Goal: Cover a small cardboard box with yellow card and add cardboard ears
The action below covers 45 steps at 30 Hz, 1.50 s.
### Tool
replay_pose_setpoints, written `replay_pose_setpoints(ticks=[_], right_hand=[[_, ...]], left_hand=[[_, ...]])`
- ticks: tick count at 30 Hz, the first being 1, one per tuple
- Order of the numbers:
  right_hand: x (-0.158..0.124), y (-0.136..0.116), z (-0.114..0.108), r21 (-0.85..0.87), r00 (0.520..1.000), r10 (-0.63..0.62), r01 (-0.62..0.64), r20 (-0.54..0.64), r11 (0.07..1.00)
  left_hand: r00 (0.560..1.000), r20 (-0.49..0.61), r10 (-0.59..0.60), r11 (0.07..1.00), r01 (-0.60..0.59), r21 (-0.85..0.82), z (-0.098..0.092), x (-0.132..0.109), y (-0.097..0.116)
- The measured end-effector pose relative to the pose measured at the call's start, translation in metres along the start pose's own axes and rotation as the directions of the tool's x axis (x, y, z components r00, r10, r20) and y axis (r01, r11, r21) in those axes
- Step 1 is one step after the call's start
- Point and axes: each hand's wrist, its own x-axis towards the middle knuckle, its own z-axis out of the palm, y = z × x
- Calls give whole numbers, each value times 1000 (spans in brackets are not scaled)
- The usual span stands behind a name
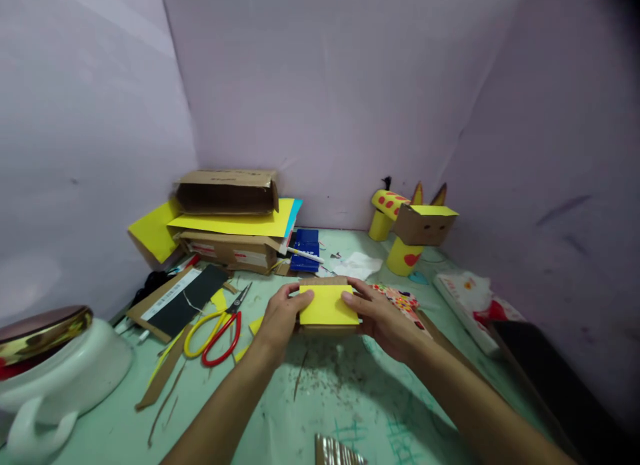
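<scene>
a yellow-topped cardboard box (329,306) held before me
my left hand (281,316) and right hand (384,318) pinch it from opposite ends, over the bench (270,412); the scissors (233,310) lie to the left, a cardboard animal (423,226) stands farther back, right.

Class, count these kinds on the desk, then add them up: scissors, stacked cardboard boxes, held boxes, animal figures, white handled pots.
Scissors: 1
Stacked cardboard boxes: 2 (upper box, lower box)
Yellow-topped cardboard box, held between left hand and right hand: 1
Animal figure: 1
White handled pot: 1
Total: 6
</scene>
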Motion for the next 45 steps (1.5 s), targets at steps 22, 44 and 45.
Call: replay_pose_setpoints(ticks=[22,44,45], right_hand=[[4,-4,-3,21,993,91,-90,-75,996],[8,0,-5,0,992,101,-101,-74,995],[8,0,-6,0,993,90,-90,-72,996]], left_hand=[[997,23,-69,989,66,132,4,2,0],[992,-8,-124,985,124,118,5,4,-4],[993,-6,-117,986,117,118,5,3,-4]])
